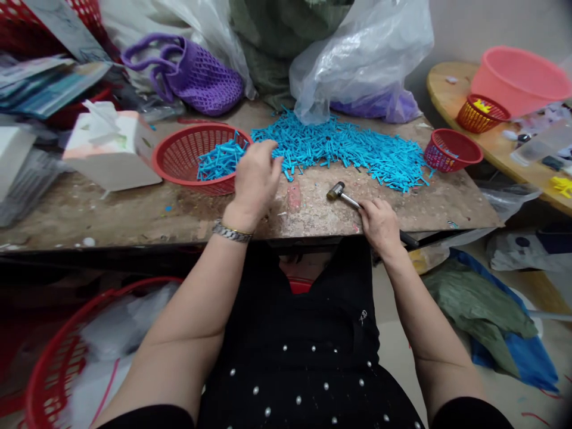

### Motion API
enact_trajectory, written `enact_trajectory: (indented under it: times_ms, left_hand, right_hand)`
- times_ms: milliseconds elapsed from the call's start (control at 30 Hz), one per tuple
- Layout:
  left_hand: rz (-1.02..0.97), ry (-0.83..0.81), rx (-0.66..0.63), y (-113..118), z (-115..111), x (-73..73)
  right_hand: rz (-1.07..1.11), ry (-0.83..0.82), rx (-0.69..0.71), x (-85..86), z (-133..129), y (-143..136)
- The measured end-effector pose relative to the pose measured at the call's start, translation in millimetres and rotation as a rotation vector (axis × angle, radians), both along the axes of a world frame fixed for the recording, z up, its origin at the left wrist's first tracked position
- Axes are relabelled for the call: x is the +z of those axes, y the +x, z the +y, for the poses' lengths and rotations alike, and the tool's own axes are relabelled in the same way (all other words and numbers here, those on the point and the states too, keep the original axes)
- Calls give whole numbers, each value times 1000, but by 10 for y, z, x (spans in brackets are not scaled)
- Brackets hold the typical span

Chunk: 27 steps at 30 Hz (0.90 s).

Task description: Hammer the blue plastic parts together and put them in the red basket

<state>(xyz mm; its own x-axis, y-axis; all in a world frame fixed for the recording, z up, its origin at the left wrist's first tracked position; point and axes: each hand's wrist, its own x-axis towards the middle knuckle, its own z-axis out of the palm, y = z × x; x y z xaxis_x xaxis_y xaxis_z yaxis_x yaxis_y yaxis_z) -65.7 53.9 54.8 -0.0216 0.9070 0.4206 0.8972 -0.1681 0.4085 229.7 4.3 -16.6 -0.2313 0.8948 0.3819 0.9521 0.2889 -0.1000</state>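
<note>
My right hand [382, 225] is closed around the metal handle of a small hammer [338, 192], whose head rests over the worn tabletop. Between the red basket and a wide heap of blue plastic sticks [330, 143] is my left hand [257, 179], its fingers bent; whether it holds a piece is too blurred to tell. The red basket [172, 158] contains more blue sticks [218, 159] on its right side. A small pinkish block [294, 196] lies on the table between my hands.
A tissue box [120, 158] stands left of the basket. Behind are a purple mesh bag [201, 77] and a clear plastic bag [361, 59]. A small red basket [453, 149] sits at the right end; a wooden table [451, 89] with a pink tub [521, 80] adjoins.
</note>
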Motion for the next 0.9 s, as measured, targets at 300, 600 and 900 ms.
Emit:
enact_trajectory:
  times_ms: [300,600,900]
  left_hand:
    - [196,-143,-109,487,548,-301]
    - [163,-154,-109,362,782,-472]
    - [-288,-126,-79,100,284,-448]
  right_hand:
    - [66,-22,-9,-2,-92,-2]
    - [193,41,19,-34,-187,48]
    - [301,76,77,85,-200,-161]
